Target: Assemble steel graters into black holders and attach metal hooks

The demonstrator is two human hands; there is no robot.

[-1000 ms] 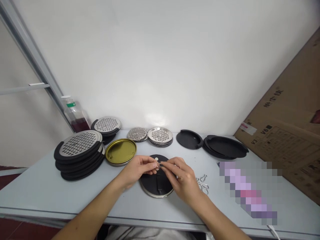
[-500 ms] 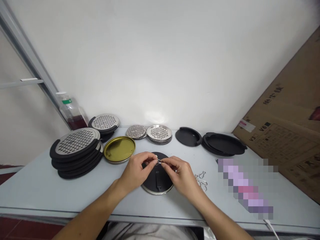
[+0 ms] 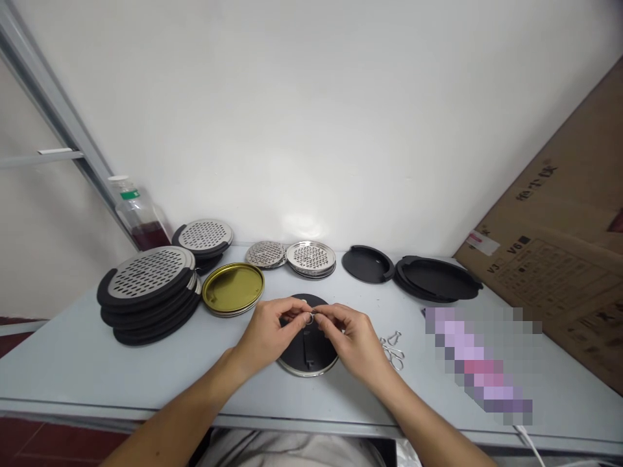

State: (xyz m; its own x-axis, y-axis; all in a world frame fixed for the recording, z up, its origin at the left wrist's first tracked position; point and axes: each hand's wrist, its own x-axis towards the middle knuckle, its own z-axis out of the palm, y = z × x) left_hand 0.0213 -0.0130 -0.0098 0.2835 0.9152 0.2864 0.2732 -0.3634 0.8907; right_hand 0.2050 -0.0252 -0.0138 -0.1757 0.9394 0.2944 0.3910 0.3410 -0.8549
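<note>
Our left hand point(image 3: 271, 334) and right hand point(image 3: 354, 338), thumbs pinched to forefingers, clamp a small looped wire point(image 3: 310, 318) between their tips. Beneath our fingers lies a round black disc point(image 3: 320, 357); to their right, a few bent wire pieces point(image 3: 394, 354); to their left, a gold lid point(image 3: 233, 288), with a stack of black-rimmed slotted discs point(image 3: 150, 285) farther out

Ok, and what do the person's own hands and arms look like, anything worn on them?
Both the left hand and the right hand are bare, with no gloves. No sleeve shows on the left forearm or the right forearm, and no watch is visible. The left forearm bears a small spot near the bottom edge.
</note>
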